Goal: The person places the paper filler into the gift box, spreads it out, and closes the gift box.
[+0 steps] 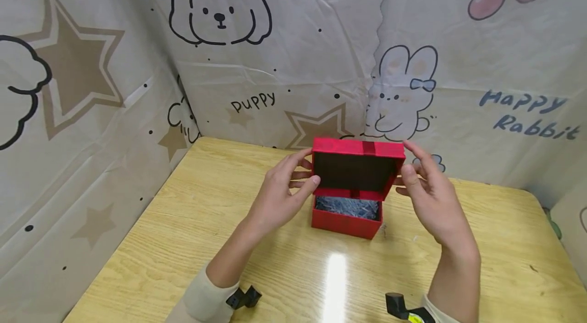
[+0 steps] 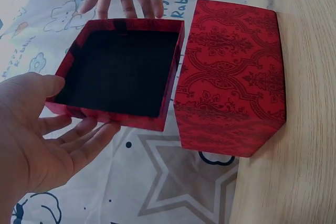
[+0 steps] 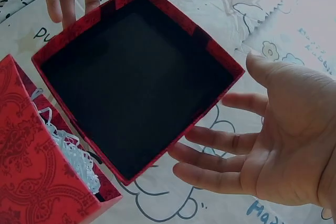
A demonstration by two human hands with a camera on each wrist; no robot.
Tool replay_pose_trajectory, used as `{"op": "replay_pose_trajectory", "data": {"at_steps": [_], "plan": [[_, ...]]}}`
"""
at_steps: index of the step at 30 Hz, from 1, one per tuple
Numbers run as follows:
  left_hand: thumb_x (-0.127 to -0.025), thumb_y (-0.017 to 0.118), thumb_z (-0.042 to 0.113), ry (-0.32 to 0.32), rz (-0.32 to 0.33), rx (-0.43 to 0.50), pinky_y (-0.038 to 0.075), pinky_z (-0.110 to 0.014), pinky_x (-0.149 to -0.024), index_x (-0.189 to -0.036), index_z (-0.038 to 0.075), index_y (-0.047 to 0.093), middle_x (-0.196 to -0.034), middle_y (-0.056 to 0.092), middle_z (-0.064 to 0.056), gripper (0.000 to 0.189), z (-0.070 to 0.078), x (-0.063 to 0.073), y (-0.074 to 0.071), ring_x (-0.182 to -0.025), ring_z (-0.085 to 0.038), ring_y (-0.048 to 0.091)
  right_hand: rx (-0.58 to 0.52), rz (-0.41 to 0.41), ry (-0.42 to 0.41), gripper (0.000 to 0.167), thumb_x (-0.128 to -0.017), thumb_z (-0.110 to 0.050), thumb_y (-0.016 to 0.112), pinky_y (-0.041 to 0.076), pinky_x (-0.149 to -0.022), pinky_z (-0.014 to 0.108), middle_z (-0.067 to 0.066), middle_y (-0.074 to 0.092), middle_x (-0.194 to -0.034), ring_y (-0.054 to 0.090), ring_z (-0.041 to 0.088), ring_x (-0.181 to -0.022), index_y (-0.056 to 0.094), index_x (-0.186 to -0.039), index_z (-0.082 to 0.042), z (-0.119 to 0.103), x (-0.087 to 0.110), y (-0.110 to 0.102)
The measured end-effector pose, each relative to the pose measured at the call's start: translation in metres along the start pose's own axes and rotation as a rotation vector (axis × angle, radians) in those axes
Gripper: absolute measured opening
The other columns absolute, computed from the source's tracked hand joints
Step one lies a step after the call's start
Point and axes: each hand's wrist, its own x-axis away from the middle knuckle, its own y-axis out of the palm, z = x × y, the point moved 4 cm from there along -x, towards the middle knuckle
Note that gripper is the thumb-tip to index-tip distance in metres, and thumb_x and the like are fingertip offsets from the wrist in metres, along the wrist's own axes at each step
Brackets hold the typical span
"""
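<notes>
A red box lid (image 1: 359,148) with a black inside is raised and tilted above a red patterned box (image 1: 345,223). My left hand (image 1: 281,194) pinches the lid's left edge, thumb over the rim and fingers on the outer side. At the lid's right side is my right hand (image 1: 435,205); its fairly straight fingers touch the outside, and its thumb lies by the corner in the right wrist view. Pale shredded paper filler (image 3: 79,163) shows within the box, partly hidden by the lid in the head view.
The box stands on a light wooden table (image 1: 192,241) near its back edge. A printed cloth (image 1: 293,58) with cartoon animals and stars hangs behind and on the left. Small black devices (image 1: 244,297) are strapped at both wrists.
</notes>
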Motion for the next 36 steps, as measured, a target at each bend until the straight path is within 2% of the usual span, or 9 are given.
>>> {"op": "replay_pose_trajectory", "data": {"at_steps": [5, 7, 12, 18, 22, 25, 28, 31, 36], "plan": [[-0.106, 0.068, 0.028, 0.024, 0.009, 0.013, 0.058, -0.031, -0.099, -0.157, 0.02, 0.05, -0.129, 0.062, -0.005, 0.055, -0.002, -0.001, -0.001, -0.115, -0.018, 0.07, -0.031, -0.024, -0.041, 0.041, -0.114, -0.021, 0.046, 0.056, -0.092, 0.018, 0.012, 0.065, -0.134, 0.072, 0.014, -0.107, 0.053, -0.154, -0.013, -0.001, 0.001, 0.003], [-0.107, 0.065, 0.03, 0.032, 0.012, 0.029, 0.057, -0.03, -0.1, -0.157, 0.021, 0.05, -0.131, 0.062, -0.006, 0.052, -0.002, -0.001, -0.001, -0.115, -0.019, 0.07, -0.024, -0.025, -0.046, 0.038, -0.114, -0.021, 0.047, 0.055, -0.093, 0.016, 0.011, 0.065, -0.133, 0.072, 0.013, -0.106, 0.056, -0.15, -0.01, -0.002, 0.001, 0.002], [-0.11, 0.06, 0.033, 0.031, 0.02, 0.056, 0.058, -0.03, -0.097, -0.155, 0.022, 0.052, -0.131, 0.064, -0.007, 0.047, -0.002, -0.002, -0.001, -0.113, -0.022, 0.074, 0.0, -0.042, -0.006, 0.036, -0.112, -0.023, 0.053, 0.054, -0.093, 0.015, 0.012, 0.064, -0.127, 0.072, 0.014, -0.104, 0.059, -0.145, -0.009, 0.001, 0.002, 0.001], [-0.107, 0.065, 0.029, 0.012, 0.03, 0.052, 0.058, -0.038, -0.099, -0.148, 0.02, 0.058, -0.135, 0.069, -0.01, 0.043, -0.005, -0.002, -0.001, -0.117, -0.023, 0.073, 0.006, -0.112, 0.017, 0.038, -0.109, -0.021, 0.062, 0.052, -0.091, 0.014, 0.012, 0.062, -0.131, 0.072, 0.01, -0.103, 0.058, -0.145, -0.011, 0.009, 0.003, -0.002], [-0.105, 0.069, 0.034, 0.003, 0.015, 0.011, 0.055, -0.035, -0.105, -0.145, 0.02, 0.058, -0.134, 0.071, -0.007, 0.044, -0.007, -0.001, 0.002, -0.123, -0.02, 0.07, -0.077, -0.155, 0.004, 0.039, -0.105, -0.015, 0.068, 0.057, -0.093, 0.019, 0.013, 0.059, -0.137, 0.069, 0.01, -0.115, 0.057, -0.142, -0.008, 0.015, 0.003, -0.003], [-0.102, 0.073, 0.034, 0.011, 0.003, -0.044, 0.051, -0.033, -0.109, -0.148, 0.018, 0.056, -0.137, 0.07, -0.005, 0.051, -0.009, -0.002, 0.005, -0.127, -0.018, 0.067, -0.118, -0.19, 0.003, 0.04, -0.102, -0.011, 0.072, 0.057, -0.094, 0.022, 0.014, 0.056, -0.141, 0.066, 0.012, -0.122, 0.056, -0.137, -0.006, 0.021, 0.002, -0.001], [-0.099, 0.077, 0.031, 0.008, -0.023, -0.106, 0.051, -0.034, -0.111, -0.147, 0.019, 0.06, -0.141, 0.068, 0.0, 0.052, -0.013, -0.002, 0.008, -0.13, -0.016, 0.065, -0.1, -0.213, -0.011, 0.041, -0.097, -0.008, 0.078, 0.054, -0.099, 0.02, 0.013, 0.055, -0.142, 0.063, 0.01, -0.125, 0.056, -0.131, -0.005, 0.028, 0.0, 0.002], [-0.096, 0.081, 0.027, 0.002, -0.064, -0.173, 0.051, -0.036, -0.11, -0.14, 0.021, 0.067, -0.138, 0.07, 0.005, 0.047, -0.018, -0.003, 0.011, -0.13, -0.015, 0.065, -0.076, -0.223, -0.038, 0.044, -0.09, -0.003, 0.083, 0.049, -0.105, 0.018, 0.013, 0.056, -0.139, 0.062, 0.009, -0.125, 0.056, -0.125, -0.003, 0.035, -0.002, 0.006], [-0.091, 0.087, 0.024, 0.019, -0.119, -0.24, 0.053, -0.035, -0.108, -0.129, 0.016, 0.073, -0.129, 0.074, 0.004, 0.041, -0.027, -0.005, 0.018, -0.125, -0.015, 0.067, -0.08, -0.257, -0.021, 0.05, -0.084, 0.005, 0.086, 0.048, -0.108, 0.019, 0.012, 0.054, -0.135, 0.059, 0.026, -0.13, 0.054, -0.123, -0.002, 0.047, -0.004, 0.011]]}}
